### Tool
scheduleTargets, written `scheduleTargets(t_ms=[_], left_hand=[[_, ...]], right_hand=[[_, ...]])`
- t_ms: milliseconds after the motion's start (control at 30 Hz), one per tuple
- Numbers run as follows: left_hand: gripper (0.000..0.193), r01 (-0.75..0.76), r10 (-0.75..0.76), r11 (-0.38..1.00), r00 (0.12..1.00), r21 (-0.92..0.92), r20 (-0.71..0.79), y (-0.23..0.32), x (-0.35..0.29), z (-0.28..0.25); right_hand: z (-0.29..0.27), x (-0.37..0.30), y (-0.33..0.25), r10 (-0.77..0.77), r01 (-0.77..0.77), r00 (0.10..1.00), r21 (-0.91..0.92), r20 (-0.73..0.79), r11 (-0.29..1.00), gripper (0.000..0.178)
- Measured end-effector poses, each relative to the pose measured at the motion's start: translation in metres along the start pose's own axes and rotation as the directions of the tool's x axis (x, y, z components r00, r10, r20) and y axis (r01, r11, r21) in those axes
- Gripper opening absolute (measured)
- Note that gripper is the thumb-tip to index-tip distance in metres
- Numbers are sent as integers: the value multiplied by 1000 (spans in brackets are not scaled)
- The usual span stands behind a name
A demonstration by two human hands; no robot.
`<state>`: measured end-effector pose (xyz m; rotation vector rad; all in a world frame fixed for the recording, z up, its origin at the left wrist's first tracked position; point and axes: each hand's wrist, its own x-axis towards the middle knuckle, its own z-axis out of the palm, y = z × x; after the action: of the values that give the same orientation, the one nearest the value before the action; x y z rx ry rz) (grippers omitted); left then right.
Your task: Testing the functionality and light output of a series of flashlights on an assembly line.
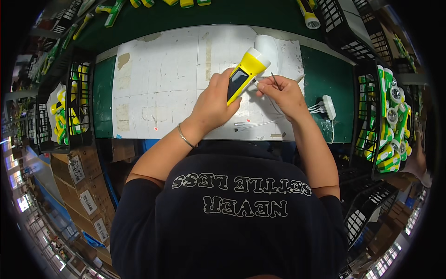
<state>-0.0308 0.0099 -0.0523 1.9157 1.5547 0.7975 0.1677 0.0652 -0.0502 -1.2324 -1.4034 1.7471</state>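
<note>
A yellow flashlight (251,65) with a white head and a dark panel on its side lies slanted in my left hand (211,104), the fingers closed round its body. Close to its right side, my right hand (289,96) pinches a small cable plug (256,81). A thin cable trails down from those fingers. Whether the plug touches the flashlight I cannot tell. A short dark thin piece (275,80) sticks up between the right fingers; what it is does not show. Just behind the flashlight's head stands a smooth white rounded object (267,45), partly covered.
White paper (158,93) covers the green table (104,93). A white charger block (329,108) with several cables sits at the right, loose cable ends (244,125) near the front edge. Black baskets of flashlights flank the table, left (69,100) and right (364,107). More flashlights (310,17) lie at the back.
</note>
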Motion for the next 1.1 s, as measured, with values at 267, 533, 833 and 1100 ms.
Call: scheduleTargets(t_ms=[267,533,833,1100], left_hand=[[60,-17,14,996,999,85,34,-2,0,-3],[61,-45,44,998,999,33,22,-1,-5,6],[63,38,-33,993,998,110,-50,-12,5,-4],[61,502,138,-614,828,-609,543,-29,23,-54]], right_hand=[[-2,-1,-4,44,-44,999,-4,15,999,15],[-3,0,0,46,-46,999,-17,15,999,14],[-2,0,5,74,-74,997,-70,-1,995,18],[19,-77,-98,-453,447,887,-73,-92,891,53]])
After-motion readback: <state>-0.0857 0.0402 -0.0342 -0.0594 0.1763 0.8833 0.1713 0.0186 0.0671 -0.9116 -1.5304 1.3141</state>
